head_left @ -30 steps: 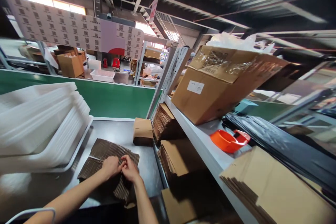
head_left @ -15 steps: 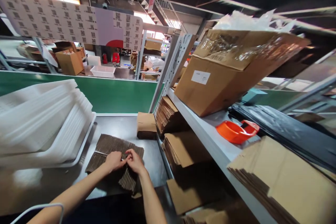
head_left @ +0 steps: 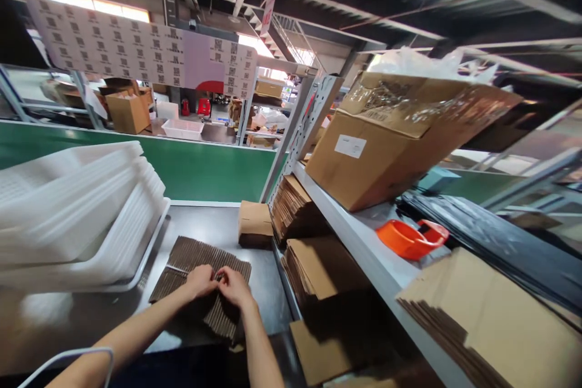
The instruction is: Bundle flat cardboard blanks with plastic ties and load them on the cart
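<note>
A bundle of flat brown cardboard pieces (head_left: 191, 260) lies edge-up on the dark metal table (head_left: 213, 224), bound by a thin white strap. My left hand (head_left: 200, 282) and my right hand (head_left: 234, 286) rest side by side on top of the bundle, fingertips meeting at the strap. Both hands have curled fingers that seem to pinch the strap or the cardboard edges; the exact hold is hidden.
A tall stack of white foam trays (head_left: 73, 206) fills the left of the table. A small cardboard box (head_left: 254, 224) stands behind the bundle. On the right, a grey shelf (head_left: 359, 242) carries a large carton (head_left: 386, 139), an orange tape dispenser (head_left: 411, 239) and flat cardboard stacks (head_left: 491, 309).
My hands stay together on the bundle with hardly any movement. The view has shifted slightly as my head moved.
</note>
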Demonstrator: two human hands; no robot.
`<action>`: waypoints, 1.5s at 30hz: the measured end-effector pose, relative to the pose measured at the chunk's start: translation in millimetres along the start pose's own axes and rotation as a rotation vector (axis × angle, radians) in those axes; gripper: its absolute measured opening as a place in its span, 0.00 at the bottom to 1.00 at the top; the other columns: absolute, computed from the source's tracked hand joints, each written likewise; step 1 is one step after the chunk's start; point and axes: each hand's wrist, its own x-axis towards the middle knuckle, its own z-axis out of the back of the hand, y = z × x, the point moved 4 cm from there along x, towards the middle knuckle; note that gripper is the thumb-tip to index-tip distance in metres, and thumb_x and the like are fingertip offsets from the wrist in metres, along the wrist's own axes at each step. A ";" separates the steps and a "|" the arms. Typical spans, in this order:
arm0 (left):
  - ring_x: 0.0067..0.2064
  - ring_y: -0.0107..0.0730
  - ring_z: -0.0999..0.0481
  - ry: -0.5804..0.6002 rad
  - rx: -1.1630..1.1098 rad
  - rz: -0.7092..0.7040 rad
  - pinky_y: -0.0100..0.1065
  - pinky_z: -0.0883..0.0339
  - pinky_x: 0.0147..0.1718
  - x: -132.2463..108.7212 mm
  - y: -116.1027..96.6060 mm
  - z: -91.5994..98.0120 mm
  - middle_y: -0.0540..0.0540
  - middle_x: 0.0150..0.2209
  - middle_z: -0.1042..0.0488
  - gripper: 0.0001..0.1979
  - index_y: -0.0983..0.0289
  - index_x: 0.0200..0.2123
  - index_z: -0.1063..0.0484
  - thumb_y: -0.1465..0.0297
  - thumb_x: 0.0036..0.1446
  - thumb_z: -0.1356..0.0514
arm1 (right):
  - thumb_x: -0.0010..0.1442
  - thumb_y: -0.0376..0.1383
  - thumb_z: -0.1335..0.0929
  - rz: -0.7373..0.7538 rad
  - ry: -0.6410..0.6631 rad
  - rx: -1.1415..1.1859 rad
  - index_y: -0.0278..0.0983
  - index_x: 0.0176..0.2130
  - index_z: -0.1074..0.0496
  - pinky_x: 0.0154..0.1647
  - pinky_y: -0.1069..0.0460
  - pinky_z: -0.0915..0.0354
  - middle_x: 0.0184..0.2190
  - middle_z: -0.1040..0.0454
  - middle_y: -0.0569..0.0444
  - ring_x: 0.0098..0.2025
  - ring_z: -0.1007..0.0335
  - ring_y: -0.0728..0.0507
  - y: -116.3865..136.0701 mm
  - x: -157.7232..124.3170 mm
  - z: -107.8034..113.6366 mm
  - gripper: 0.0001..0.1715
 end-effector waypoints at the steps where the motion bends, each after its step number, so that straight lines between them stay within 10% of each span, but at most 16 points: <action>1: 0.55 0.55 0.16 -0.016 -0.008 -0.023 0.42 0.27 0.48 -1.5 -0.9 -0.5 0.65 0.49 0.15 0.13 0.64 0.46 0.17 0.67 0.65 0.40 | 0.60 0.25 0.31 -0.004 0.011 -0.077 0.39 0.43 0.19 0.40 0.51 0.34 0.34 0.17 0.54 0.38 0.22 0.43 4.7 -0.3 1.8 0.15; 11: 0.39 0.36 0.25 0.021 -0.235 -0.234 0.32 0.34 0.41 -14.1 58.8 21.1 0.53 0.33 0.23 0.13 0.64 0.34 0.24 0.65 0.66 0.45 | 0.75 0.37 0.33 -0.086 0.015 -0.276 0.35 0.45 0.19 0.52 0.49 0.35 0.50 0.18 0.43 0.52 0.23 0.40 19.4 5.9 1.6 0.13; 16: 0.53 0.42 0.24 -0.054 -0.314 -0.460 0.38 0.32 0.58 -23.3 92.0 24.2 0.59 0.48 0.21 0.16 0.62 0.37 0.19 0.57 0.66 0.40 | 0.75 0.43 0.31 -0.127 0.009 -0.351 0.39 0.44 0.19 0.47 0.51 0.35 0.48 0.18 0.49 0.48 0.23 0.43 25.6 3.6 -4.9 0.13; 23: 0.53 0.46 0.22 -0.148 -0.030 -0.326 0.41 0.33 0.54 -18.2 73.4 13.9 0.60 0.51 0.19 0.19 0.63 0.58 0.25 0.66 0.67 0.38 | 0.75 0.46 0.31 -0.180 -0.016 -0.440 0.37 0.45 0.19 0.46 0.50 0.36 0.48 0.18 0.47 0.49 0.23 0.40 38.0 4.1 -12.0 0.16; 30: 0.53 0.50 0.23 -0.108 0.029 -0.368 0.41 0.34 0.51 -1.1 51.1 13.2 0.63 0.47 0.20 0.13 0.62 0.42 0.17 0.66 0.70 0.42 | 0.77 0.40 0.32 -0.113 0.015 -0.455 0.36 0.48 0.20 0.48 0.51 0.36 0.49 0.20 0.47 0.49 0.24 0.43 44.4 3.9 -17.6 0.13; 45: 0.44 0.40 0.18 0.037 -0.293 -0.207 0.33 0.34 0.37 23.1 54.5 11.2 0.57 0.43 0.14 0.15 0.64 0.46 0.14 0.61 0.67 0.38 | 0.79 0.35 0.38 -0.058 -0.055 -0.452 0.35 0.53 0.25 0.51 0.51 0.34 0.53 0.26 0.45 0.50 0.26 0.43 38.8 -1.3 -27.7 0.14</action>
